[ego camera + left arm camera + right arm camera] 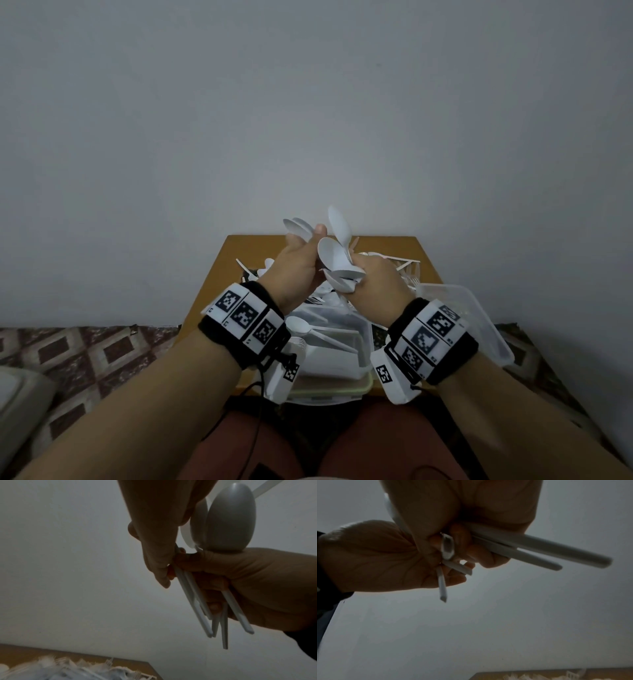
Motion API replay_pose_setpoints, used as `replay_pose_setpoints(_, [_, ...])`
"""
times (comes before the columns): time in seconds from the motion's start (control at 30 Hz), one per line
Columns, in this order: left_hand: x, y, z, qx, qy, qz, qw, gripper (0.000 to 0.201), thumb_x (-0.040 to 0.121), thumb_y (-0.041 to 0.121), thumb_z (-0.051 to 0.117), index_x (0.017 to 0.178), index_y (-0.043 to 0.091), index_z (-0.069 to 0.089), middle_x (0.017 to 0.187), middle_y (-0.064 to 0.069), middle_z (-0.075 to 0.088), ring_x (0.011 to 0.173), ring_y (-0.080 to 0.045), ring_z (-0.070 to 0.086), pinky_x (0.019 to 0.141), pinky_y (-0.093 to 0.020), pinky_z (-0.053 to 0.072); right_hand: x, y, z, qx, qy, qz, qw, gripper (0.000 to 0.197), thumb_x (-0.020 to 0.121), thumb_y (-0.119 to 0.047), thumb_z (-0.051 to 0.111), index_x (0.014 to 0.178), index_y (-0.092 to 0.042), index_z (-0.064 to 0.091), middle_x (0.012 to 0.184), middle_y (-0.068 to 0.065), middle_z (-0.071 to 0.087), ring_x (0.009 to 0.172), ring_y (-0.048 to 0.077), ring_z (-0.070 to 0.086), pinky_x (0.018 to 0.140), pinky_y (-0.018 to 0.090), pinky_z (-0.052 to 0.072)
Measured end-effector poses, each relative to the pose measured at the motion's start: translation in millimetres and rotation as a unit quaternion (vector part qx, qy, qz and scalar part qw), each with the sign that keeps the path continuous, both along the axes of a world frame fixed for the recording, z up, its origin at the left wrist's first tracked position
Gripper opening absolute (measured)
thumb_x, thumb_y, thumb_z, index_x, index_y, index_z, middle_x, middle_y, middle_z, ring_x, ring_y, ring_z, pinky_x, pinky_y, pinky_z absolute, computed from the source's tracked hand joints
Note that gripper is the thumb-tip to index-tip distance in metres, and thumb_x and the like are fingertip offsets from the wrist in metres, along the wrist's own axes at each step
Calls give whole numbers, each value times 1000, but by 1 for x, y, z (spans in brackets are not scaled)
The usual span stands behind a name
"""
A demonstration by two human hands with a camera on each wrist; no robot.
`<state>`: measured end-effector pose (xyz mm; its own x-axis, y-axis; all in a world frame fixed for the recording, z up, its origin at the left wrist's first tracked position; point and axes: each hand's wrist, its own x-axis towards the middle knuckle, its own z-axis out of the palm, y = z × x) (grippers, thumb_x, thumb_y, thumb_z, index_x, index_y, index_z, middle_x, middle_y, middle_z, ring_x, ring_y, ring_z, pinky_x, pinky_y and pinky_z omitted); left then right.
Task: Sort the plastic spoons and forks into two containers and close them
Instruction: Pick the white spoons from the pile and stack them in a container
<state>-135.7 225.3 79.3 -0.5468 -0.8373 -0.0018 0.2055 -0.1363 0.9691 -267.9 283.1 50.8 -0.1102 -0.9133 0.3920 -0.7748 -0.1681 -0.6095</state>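
Bare forearms, black wristbands [433, 339] carrying white blocks with black square markers, thin black cable, reddish-brown trousers [376, 442]

Your spoons [337, 255] are white, held up over the orange-brown table [239, 250]. On that table lie more white forks and spoons [255, 270] and a clear box [329, 346] with a pale green rim. Your wrist bands [246, 322] are black with black-and-white square marks. Left of the table, the cloth [85, 353] has brown and cream diamonds.

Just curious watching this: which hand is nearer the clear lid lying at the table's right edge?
The right hand: it is raised just left of the clear lid, gripping spoons. The left hand is farther left, beyond the spoons.
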Motion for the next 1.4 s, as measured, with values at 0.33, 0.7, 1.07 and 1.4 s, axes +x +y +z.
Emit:
replay_pose_setpoints(0.33, [63,-18,-102,-380,-505,-184,753,82,65,82,57,130,38,34,139,13,36,123,-10,43,102,-35,42,-37,1,-26,43,-183,-79,979,18,91,-27,66,92,-9,72,68,1,63,53,4,53,45,10,39])
replay_pose_setpoints(0.7, [62,-30,-183,-490,-634,-170,574,80,62,67,74,119,26,38,133,4,35,121,-20,33,97,-41,42,-64,16,-40,37,-206,-142,968,15,93,-30,63,85,-17,66,65,2,53,57,16,47,43,8,36])
replay_pose_setpoints(1.07, [52,-46,-177,-485,-595,-167,618,48,76,53,70,99,26,39,121,1,43,109,-19,39,93,-32,40,-61,19,-40,36,-215,-134,967,28,92,-27,65,96,0,68,76,14,59,66,19,50,49,14,38])
replay_pose_setpoints(1.4, [56,-28,-143,-543,-575,-77,606,62,74,83,37,110,33,47,112,12,46,107,-11,40,99,-37,35,-43,14,-28,40,-207,-79,974,23,90,-29,68,69,-24,61,59,-9,48,56,10,43,51,12,35])
